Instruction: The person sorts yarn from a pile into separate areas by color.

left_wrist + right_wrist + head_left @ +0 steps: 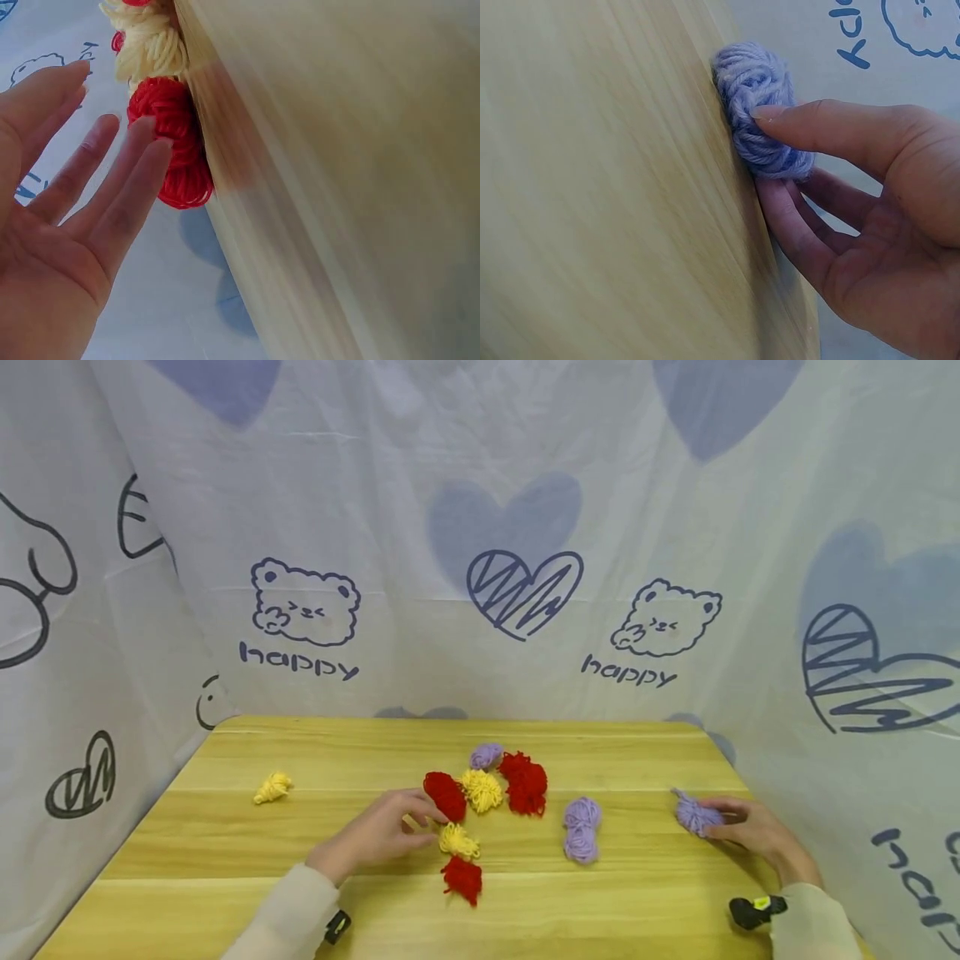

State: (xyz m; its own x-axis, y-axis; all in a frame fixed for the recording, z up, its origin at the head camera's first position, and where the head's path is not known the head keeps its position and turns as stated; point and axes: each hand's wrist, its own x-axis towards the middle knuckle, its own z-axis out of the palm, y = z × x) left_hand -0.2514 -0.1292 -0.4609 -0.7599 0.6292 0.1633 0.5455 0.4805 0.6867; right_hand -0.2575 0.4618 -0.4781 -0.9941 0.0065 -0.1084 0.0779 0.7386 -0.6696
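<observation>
My right hand (757,835) pinches a small purple yarn bundle (697,817) at the table's right side. In the right wrist view the thumb lies on the purple bundle (754,71) and the other fingers are at its lower side. Beside a red yarn bundle (446,797) my left hand (382,831) hovers with fingers loosely extended. The left wrist view has its fingertips overlapping the red bundle (176,165), with nothing gripped. A yellow bundle (459,842) and a red one (462,880) lie just right of that hand.
Farther back lie a yellow bundle (482,791), a red bundle (525,783) and a purple one (487,756). A purple skein (582,830) sits between the hands; a yellow bundle (273,787) is at the left. A printed curtain (420,668) surrounds the wooden table (360,752).
</observation>
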